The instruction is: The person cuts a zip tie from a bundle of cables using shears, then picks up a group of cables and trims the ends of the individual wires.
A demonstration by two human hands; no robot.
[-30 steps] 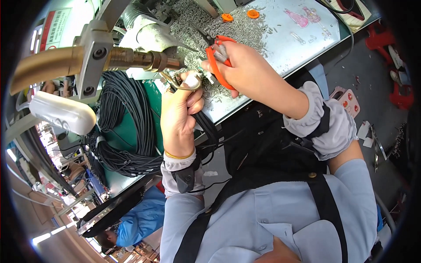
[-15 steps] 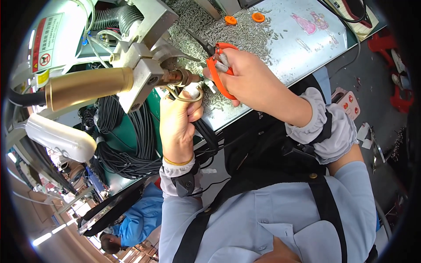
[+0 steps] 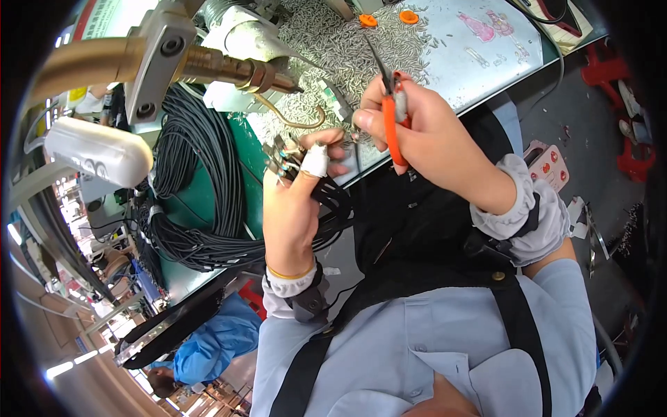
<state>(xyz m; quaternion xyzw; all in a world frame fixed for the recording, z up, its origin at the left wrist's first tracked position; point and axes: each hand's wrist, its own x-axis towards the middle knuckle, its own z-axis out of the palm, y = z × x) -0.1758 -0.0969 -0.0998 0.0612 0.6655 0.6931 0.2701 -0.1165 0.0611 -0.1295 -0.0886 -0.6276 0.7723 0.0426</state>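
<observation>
My left hand [image 3: 292,215] is curled round a bundle of black cables [image 3: 336,205], whose bare metal ends [image 3: 278,158] stick out above the fingers. White wrapping covers the thumb. My right hand [image 3: 434,132] grips orange-handled scissors [image 3: 391,128], their dark blades pointing up and away; its thumb and forefinger come together beside the handle, and I cannot tell whether they pinch anything. Above the left hand, a brass-coloured tool with a narrow tip [image 3: 278,82] sits in a metal clamp block [image 3: 161,62]. A bent brass tube [image 3: 295,125] curves beneath that tip, apart from the hand.
Countless short grey metallic pieces [image 3: 316,35] are heaped on the tabletop, with two orange caps [image 3: 409,17] among them. Coiled black cables [image 3: 201,160] lie on the green surface at left. A white rounded fixture [image 3: 97,151] juts in. Another person in blue [image 3: 215,340] sits at lower left.
The clamped brass tool has lifted and shifted relative to my left hand, which has come away from its tip and lowered slightly. My right hand has moved right, with the scissors turned more upright.
</observation>
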